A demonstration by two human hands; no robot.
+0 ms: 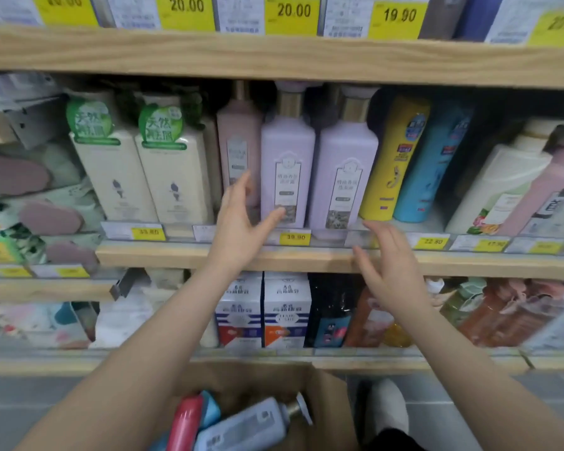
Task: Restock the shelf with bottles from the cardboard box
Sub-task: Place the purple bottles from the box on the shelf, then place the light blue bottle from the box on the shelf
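Lilac pump bottles (pixel 287 170), two, upright on middle shelf (pixel 176 255). Left hand (pixel 241 222), right hand (pixel 388 262): grip released, near them. Cardboard box (pixel 326 395) below.

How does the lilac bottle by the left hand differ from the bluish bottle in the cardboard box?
The lilac bottle stands upright on the shelf; the bluish bottle lies tilted in the cardboard box. The left hand reaches the lilac one; no hand touches the bluish one. Both have pump tops.

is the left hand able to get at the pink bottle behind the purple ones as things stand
Probably yes: the left hand is open right in front of the pink bottle, with a gap beside the left purple bottle.
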